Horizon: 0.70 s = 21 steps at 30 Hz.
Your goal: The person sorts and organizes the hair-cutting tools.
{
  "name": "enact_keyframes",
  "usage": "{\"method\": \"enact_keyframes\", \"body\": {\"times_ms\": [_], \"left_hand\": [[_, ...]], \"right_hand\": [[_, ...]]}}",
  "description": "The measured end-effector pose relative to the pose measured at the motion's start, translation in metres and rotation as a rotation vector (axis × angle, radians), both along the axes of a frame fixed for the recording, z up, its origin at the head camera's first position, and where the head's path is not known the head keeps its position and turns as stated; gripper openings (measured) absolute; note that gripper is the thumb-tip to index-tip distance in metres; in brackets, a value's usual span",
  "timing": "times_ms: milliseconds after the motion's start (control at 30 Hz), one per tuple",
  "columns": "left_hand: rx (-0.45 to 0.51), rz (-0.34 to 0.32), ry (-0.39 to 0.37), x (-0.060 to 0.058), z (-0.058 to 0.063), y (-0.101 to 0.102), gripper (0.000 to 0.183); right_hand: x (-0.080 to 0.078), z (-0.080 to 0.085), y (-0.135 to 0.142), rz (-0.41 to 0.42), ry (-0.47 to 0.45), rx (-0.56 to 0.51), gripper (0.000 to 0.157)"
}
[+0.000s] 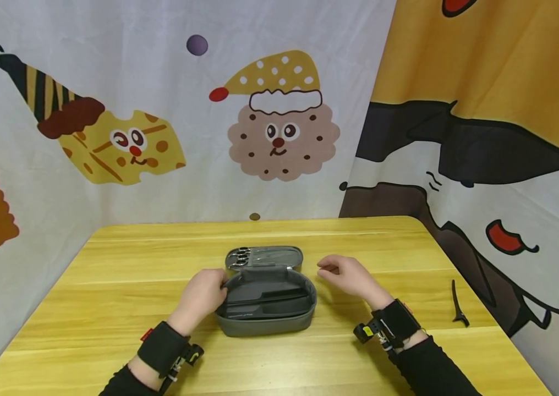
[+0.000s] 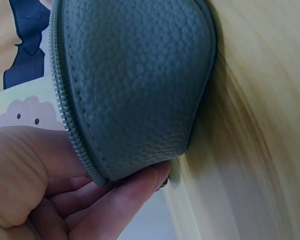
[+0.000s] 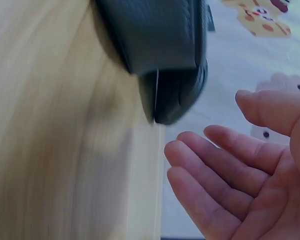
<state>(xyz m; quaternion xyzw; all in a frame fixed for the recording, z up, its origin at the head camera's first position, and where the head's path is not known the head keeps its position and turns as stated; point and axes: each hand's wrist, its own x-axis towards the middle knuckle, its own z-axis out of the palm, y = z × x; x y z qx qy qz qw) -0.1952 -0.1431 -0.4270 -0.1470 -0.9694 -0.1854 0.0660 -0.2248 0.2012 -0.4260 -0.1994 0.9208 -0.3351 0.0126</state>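
Gray zip case (image 1: 267,328) stands open near the middle of the wooden table (image 1: 136,308), its lid (image 1: 286,256) laid back on the far side, with scissors (image 1: 242,257) in the lid. Long dark items (image 1: 279,297) lie lengthwise inside. Left hand (image 1: 200,291): fingers bent, pinching the case's left edge beside the zipper teeth (image 2: 65,105). Right hand (image 1: 349,275): holds nothing, fingers loosely bent and parted from the thumb, just right of the case, not touching it. Black hair clip (image 1: 459,308) lies well apart at right. Judgement: the left hand appears to be steadying the case; the right hand's target cannot be told. A light pinch low on the wall should suffice, as hard squeezing may buckle the side. Fingertips are better clear of the teeth. Any right-hand reach would best come from above, avoiding a knock to the lid.
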Motion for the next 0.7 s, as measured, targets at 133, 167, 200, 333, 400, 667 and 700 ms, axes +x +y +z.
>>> {"method": "enact_keyframes", "body": {"times_ms": [133,167,200,333,400,667,700], "left_hand": [[0.000,-0.005,0.017,0.000,0.000,0.000,0.013],[0.000,-0.007,0.020,0.000,0.000,0.000,0.013],[0.000,-0.009,0.023,0.000,0.000,0.000,0.013],[0.003,-0.016,0.032,0.000,0.001,-0.001,0.014],[0.004,-0.016,0.030,-0.001,0.001,-0.001,0.015],[-0.001,-0.020,0.016,0.000,0.001,-0.001,0.014],[-0.001,-0.021,0.014,0.000,0.001,-0.001,0.014]], "right_hand": [[0.001,0.000,0.018,-0.051,-0.001,-0.004,0.030],[0.002,0.000,0.023,-0.063,-0.001,-0.005,0.031],[0.003,0.001,0.027,-0.078,0.001,-0.002,0.032],[0.006,0.002,0.047,-0.125,0.012,0.002,0.035],[0.008,0.003,0.057,-0.147,0.018,0.003,0.038],[0.017,0.007,0.096,-0.244,0.032,0.027,0.047],[0.018,0.007,0.101,-0.255,0.032,0.037,0.048]]}}
